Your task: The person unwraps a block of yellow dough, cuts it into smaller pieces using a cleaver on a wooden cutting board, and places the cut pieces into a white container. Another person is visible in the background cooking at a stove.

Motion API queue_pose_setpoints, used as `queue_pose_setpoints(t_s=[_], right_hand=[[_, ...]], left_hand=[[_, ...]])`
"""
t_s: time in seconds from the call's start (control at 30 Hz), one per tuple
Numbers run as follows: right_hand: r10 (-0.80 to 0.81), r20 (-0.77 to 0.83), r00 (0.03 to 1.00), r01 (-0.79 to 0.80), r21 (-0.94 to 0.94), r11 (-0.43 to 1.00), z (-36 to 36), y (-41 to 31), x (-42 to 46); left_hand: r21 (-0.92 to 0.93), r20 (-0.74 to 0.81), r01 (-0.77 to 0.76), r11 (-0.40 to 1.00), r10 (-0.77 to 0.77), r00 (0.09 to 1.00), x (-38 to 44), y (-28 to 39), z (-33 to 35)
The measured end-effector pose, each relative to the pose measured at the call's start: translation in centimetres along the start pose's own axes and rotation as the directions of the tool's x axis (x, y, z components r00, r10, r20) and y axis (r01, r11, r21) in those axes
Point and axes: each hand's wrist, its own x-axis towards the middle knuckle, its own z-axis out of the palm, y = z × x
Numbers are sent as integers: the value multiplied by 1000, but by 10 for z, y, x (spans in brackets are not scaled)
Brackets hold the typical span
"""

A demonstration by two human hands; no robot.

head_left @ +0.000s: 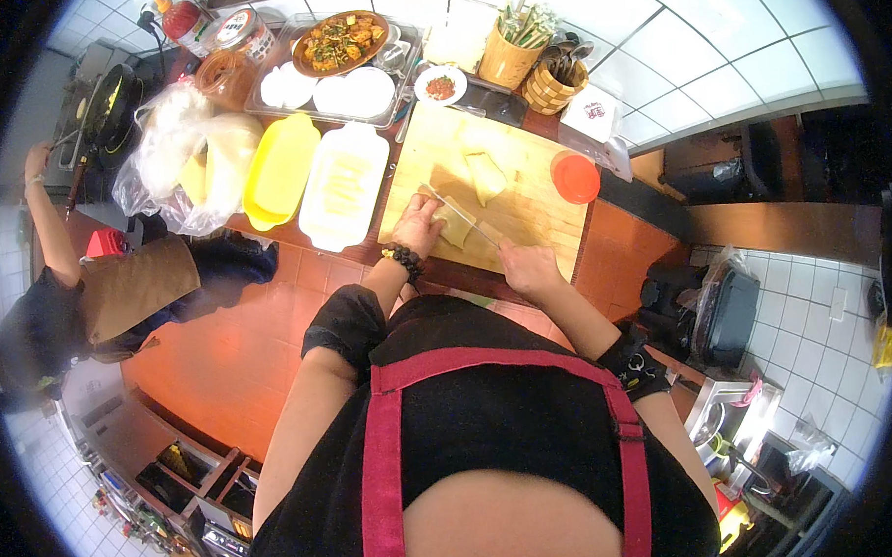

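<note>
On a wooden cutting board (537, 157) lies a pale, flat piece of food (457, 224), which my left hand (417, 224) presses at its left edge. My right hand (532, 269) grips the handle of a knife (462, 214); its blade slants across that piece, with the tip close to my left fingers. Farther up the board rests a second flat, pale yellowish piece (486, 178), touched by neither hand. A round red lid (575, 177) sits at the board's right side. The exact kind of food cannot be told.
Left of the board stand a white tray (345, 186), a yellow tray (280, 170) and plastic bags (191, 155). Behind are a plate of cooked food (340, 43), a small white dish (440, 85) and two utensil holders (508, 55). A co-worker (71, 291) holds a pan at far left.
</note>
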Motion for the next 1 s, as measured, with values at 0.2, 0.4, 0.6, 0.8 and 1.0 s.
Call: queue_pose_setpoints(t_s=[0.2, 0.4, 0.6, 0.8, 1.0], right_hand=[[-38, -111, 993, 50, 104, 993, 21, 19, 13], [-39, 94, 995, 43, -33, 999, -3, 1, 10], [-59, -22, 998, 61, 92, 994, 19, 12, 19], [-52, 27, 998, 51, 45, 998, -6, -7, 13], [19, 69, 997, -27, 111, 993, 20, 1, 22]], left_hand=[[25, 24, 1, 1000, -1, 1000, 1, -1, 0], [-26, -11, 115, 993, -115, 993, -3, 5, -1], [0, -58, -2, 1000, 2, 998, -4, 0, 3], [-185, -41, 175, 967, -186, 982, -11, 5, 0], [-110, -88, 63, 992, -73, 993, -12, -6, 11]])
